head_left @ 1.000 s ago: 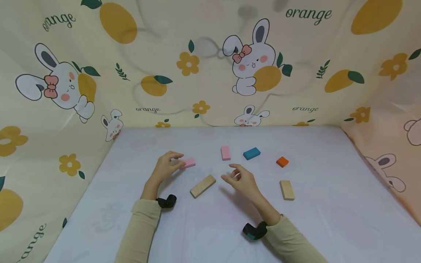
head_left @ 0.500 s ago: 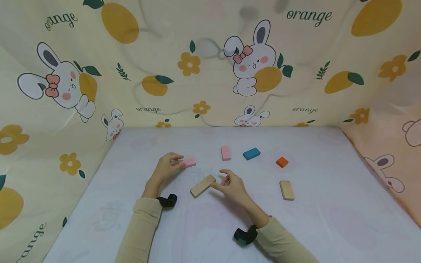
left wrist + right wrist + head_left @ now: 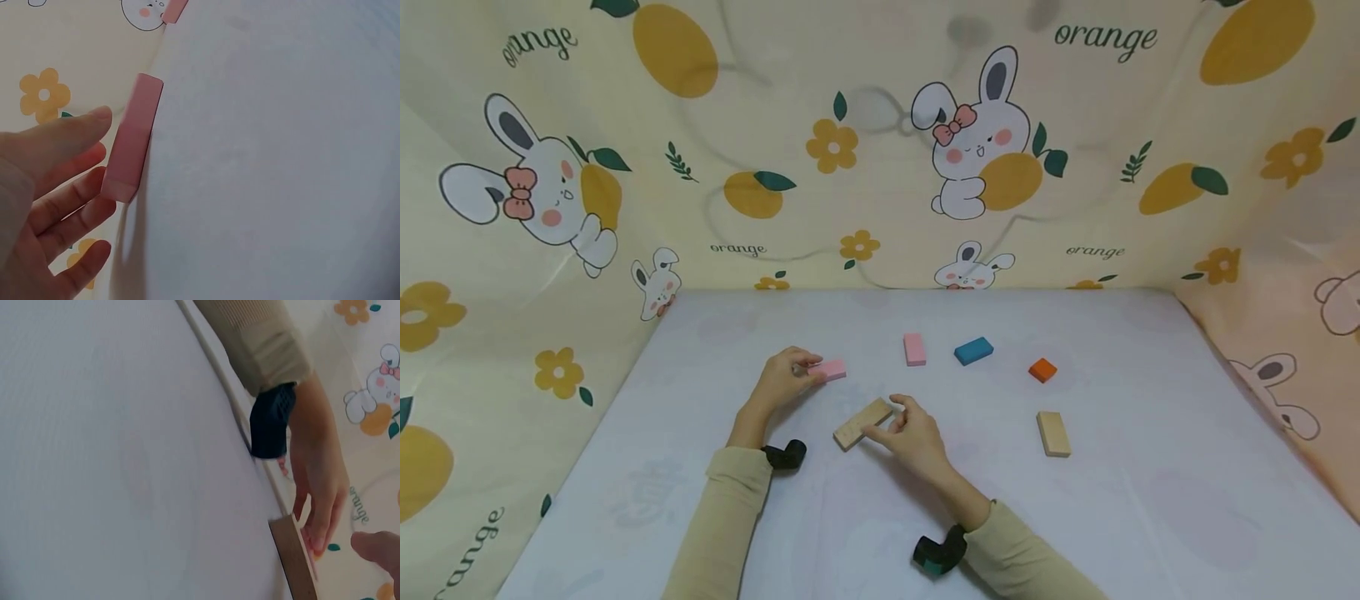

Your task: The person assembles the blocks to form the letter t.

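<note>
My left hand (image 3: 781, 379) is at the left end of a pink block (image 3: 831, 369) lying on the table. In the left wrist view a gap shows between the thumb and this pink block (image 3: 133, 140); the fingertips are close by, and whether they touch it I cannot tell. My right hand (image 3: 917, 439) is over the right part of a long wooden block (image 3: 852, 427), thumb and index finger spread on either side. The right wrist view shows the wooden block (image 3: 292, 556) apart from the right thumb (image 3: 378, 547); the other right fingers are out of that view.
Farther back lie a second pink block (image 3: 914, 349), a blue block (image 3: 974, 351) and a small orange block (image 3: 1042, 370). Another wooden block (image 3: 1054, 434) is at the right. A printed cloth (image 3: 880, 150) rises behind the white table (image 3: 1150, 500).
My right hand has moved left and nearer to me, from beyond the wooden block's right end to over it. The left hand has stayed at the pink block. The blocks have not moved.
</note>
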Motion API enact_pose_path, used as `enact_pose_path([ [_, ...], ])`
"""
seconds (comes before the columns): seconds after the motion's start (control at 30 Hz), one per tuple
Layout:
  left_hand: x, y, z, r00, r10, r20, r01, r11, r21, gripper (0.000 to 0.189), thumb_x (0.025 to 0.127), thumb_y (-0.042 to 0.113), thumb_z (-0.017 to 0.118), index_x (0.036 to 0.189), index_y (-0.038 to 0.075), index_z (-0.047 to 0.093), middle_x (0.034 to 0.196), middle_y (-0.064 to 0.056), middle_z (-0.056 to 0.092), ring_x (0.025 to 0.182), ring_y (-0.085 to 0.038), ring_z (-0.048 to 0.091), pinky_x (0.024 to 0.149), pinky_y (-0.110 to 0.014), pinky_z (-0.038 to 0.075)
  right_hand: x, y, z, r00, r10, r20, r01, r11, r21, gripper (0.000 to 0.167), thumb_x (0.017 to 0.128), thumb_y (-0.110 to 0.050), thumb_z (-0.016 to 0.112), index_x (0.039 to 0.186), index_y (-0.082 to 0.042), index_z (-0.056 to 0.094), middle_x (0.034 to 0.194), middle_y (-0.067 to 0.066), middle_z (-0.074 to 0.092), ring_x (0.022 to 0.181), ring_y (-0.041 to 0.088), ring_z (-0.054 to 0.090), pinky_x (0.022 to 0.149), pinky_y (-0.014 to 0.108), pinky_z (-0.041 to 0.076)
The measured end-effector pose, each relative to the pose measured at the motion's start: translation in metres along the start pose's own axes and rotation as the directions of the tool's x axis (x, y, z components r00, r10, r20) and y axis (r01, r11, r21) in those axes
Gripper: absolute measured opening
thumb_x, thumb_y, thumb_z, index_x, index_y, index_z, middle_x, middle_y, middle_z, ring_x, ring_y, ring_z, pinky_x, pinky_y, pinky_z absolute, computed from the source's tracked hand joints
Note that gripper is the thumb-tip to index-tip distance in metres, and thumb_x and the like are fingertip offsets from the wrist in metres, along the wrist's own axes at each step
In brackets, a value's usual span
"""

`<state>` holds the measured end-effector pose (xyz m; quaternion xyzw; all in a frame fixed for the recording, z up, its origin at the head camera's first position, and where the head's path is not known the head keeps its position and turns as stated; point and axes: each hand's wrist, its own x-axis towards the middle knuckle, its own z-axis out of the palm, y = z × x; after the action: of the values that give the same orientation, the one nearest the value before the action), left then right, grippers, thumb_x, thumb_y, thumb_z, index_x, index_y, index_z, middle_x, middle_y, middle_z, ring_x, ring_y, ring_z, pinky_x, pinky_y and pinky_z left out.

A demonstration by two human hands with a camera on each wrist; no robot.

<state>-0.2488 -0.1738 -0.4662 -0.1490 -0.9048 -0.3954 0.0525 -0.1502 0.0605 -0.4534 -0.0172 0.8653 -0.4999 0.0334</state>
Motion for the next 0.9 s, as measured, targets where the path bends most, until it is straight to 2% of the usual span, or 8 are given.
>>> enact_pose_path([
  [0.23, 0.004, -0.001, 0.002, 1.0, 0.02, 0.018, -0.021, 0.999, 0.024, 0.033, 0.079, 0.018, 0.078, 0.105, -0.001, 0.072, 0.102, -0.018, 0.07, 0.09, -0.027, 0.063, 0.079, -0.034, 0.052, -0.004, -0.003, 0.01, 0.998, 0.062, -0.013, -0.062, 0.998, -0.014, 0.075, 0.078, -0.031, 0.08, 0.135, 0.005, 0.048, 0.067, 0.001, 0.056, 0.056, 0.007, 0.043, 0.047, 0.017, 0.033],
  [0.5, 0.006, 0.0, 0.001, 0.999, 0.001, 0.053, -0.002, 1.0, 0.026, 0.031, 0.08, 0.016, 0.078, 0.105, -0.001, 0.072, 0.103, -0.018, 0.07, 0.09, -0.026, 0.062, 0.077, -0.027, 0.048, -0.007, -0.008, 0.018, 0.995, 0.089, -0.037, -0.091, 0.994, -0.053, 0.084, 0.071, -0.033, 0.084, 0.136, 0.004, 0.046, 0.073, 0.003, 0.058, 0.061, 0.008, 0.045, 0.05, 0.018, 0.034],
  [0.77, 0.009, 0.001, 0.001, 0.996, -0.047, 0.073, 0.045, 0.998, 0.032, 0.031, 0.079, 0.015, 0.078, 0.107, 0.001, 0.073, 0.103, -0.016, 0.071, 0.092, -0.026, 0.062, 0.079, -0.028, 0.048, -0.006, -0.013, 0.023, 0.99, 0.124, -0.063, -0.133, 0.977, -0.169, 0.092, 0.064, -0.036, 0.089, 0.136, -0.001, 0.044, 0.069, 0.003, 0.053, 0.061, 0.011, 0.044, 0.049, 0.021, 0.031],
  [0.9, 0.01, 0.0, 0.001, 0.996, -0.046, 0.08, 0.043, 0.998, 0.037, 0.03, 0.08, 0.015, 0.077, 0.106, 0.0, 0.072, 0.099, -0.016, 0.07, 0.089, -0.025, 0.061, 0.076, -0.025, 0.046, -0.004, -0.014, 0.027, 0.986, 0.149, -0.075, -0.163, 0.96, -0.227, 0.096, 0.061, -0.039, 0.09, 0.136, -0.004, 0.043, 0.074, 0.005, 0.055, 0.064, 0.014, 0.046, 0.051, 0.024, 0.031],
])
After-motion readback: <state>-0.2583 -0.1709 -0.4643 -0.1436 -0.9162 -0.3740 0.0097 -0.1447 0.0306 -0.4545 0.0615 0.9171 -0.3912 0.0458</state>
